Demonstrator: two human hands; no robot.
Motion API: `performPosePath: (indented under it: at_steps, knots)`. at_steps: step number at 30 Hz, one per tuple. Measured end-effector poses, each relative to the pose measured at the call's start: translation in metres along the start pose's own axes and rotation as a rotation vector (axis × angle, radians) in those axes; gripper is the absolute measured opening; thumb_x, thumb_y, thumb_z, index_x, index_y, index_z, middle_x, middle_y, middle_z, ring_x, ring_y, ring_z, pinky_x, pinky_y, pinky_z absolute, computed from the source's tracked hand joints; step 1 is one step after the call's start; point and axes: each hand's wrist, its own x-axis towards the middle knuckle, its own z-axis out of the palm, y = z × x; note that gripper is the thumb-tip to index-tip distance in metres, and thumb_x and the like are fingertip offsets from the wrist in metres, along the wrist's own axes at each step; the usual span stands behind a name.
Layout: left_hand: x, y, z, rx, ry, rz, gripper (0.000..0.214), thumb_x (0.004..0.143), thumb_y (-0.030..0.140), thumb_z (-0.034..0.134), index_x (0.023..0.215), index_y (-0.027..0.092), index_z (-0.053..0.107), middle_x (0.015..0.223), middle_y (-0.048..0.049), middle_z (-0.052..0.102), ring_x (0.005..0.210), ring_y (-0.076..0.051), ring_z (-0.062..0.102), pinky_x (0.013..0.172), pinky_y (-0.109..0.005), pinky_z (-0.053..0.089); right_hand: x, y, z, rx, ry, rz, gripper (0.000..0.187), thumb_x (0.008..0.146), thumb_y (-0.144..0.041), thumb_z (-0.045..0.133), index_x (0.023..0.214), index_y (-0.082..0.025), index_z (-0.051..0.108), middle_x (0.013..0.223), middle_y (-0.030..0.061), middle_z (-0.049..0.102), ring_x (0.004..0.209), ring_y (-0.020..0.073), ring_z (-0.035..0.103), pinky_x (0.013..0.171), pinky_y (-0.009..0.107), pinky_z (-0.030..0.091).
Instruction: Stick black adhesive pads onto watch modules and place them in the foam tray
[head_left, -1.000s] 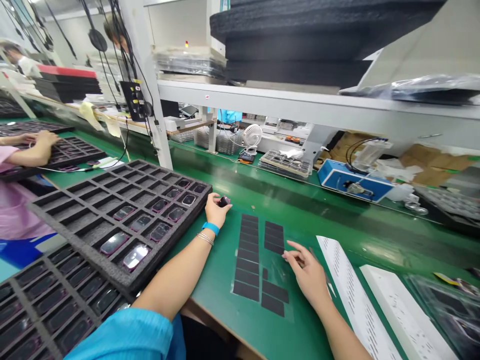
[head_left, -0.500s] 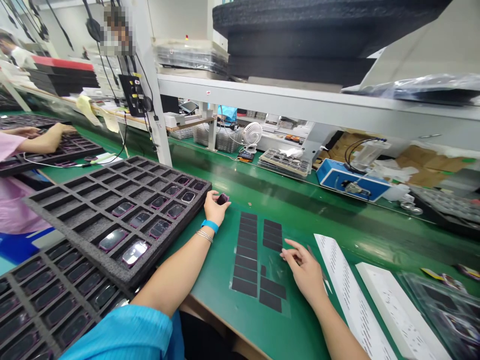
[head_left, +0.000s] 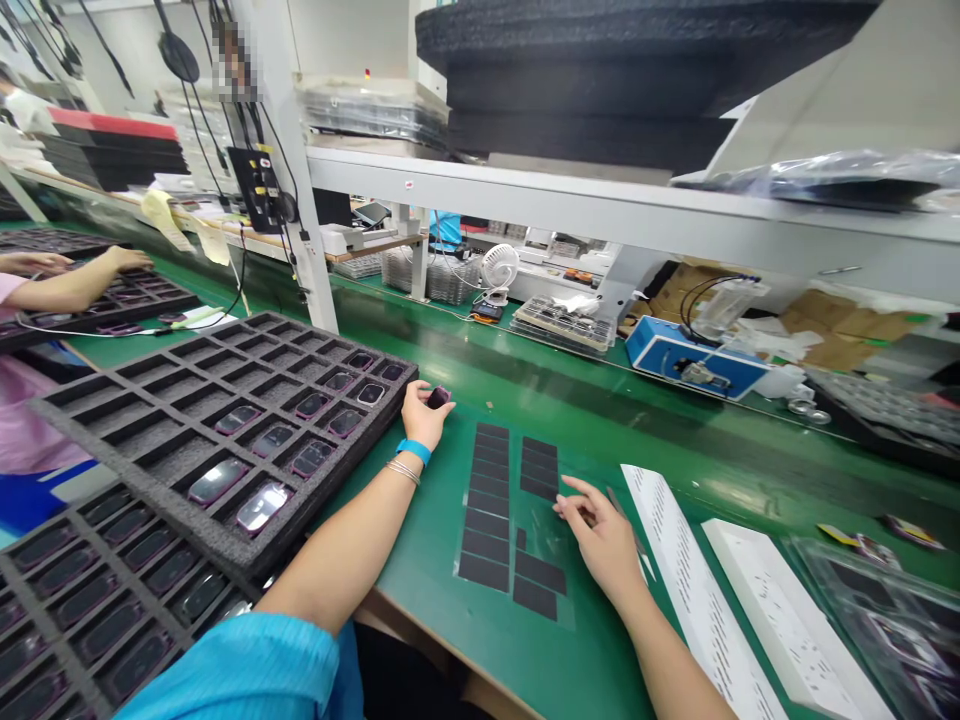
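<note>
My left hand is closed round a small dark rounded part, held just off the right edge of a black foam tray on the green bench. Several shiny oval parts lie in that tray's pockets. My right hand rests on a clear sheet carrying rows of black rectangular pads; its fingers are loosely curled, the fingertips at the sheet's right side, and a thin tool pokes out beside them.
A second foam tray of parts lies nearer me at the left. White strips and a bagged tray sit to the right. A blue box, a small fan and a shelf post stand behind. A co-worker's arms work at far left.
The view has shifted slightly; both hands stay in nearly the same places, the left still holding the dark part by the tray edge.
</note>
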Motion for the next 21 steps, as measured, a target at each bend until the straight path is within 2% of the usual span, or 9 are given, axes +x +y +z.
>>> performPosePath:
  at_steps: [10,21]
  knots:
    - [0.0012,-0.0024,0.0000,-0.029,0.009,-0.005,0.057,0.051,0.013,0.080,0.097,0.021,0.048,0.078,0.0021,0.056,0.077,-0.015,0.058,0.075,-0.030,0.046,-0.0001,-0.0031,-0.0002,-0.011,-0.002,0.004,0.045,0.080,-0.051,0.054,0.111,-0.019,0.055,0.078,0.0050,0.069,0.080,0.0229,0.066,0.078,0.036,0.050]
    - [0.0037,-0.0052,0.0012,-0.092,0.058,-0.073,0.061,0.049,0.010,0.080,0.099,0.020,0.047,0.075,0.0038,0.055,0.073,-0.013,0.060,0.074,-0.029,0.047,-0.0006,-0.0031,-0.0007,-0.016,-0.018,-0.011,0.044,0.080,-0.050,0.053,0.111,-0.018,0.055,0.078,0.0054,0.068,0.080,0.0223,0.066,0.080,0.035,0.049]
